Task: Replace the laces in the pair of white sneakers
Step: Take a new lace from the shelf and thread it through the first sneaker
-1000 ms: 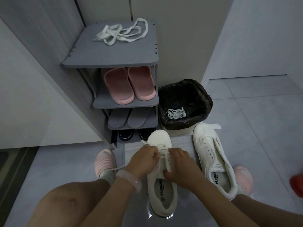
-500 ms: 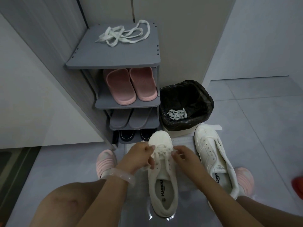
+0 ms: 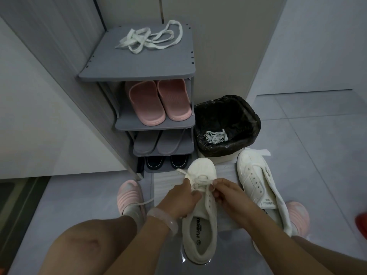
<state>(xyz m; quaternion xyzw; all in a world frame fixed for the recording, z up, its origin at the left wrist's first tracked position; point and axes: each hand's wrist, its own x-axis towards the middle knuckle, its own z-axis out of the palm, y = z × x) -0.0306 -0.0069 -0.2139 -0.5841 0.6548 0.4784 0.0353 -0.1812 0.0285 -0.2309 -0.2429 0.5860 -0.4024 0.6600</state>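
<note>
Both hands' fingers pinch the lace just over the sneaker between them; uneven pulling could leave one end too short to tie

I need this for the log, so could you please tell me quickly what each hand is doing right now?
Left hand: pinching the lace at the sneaker in front.
Right hand: pinching the same lace on the other side.
</note>
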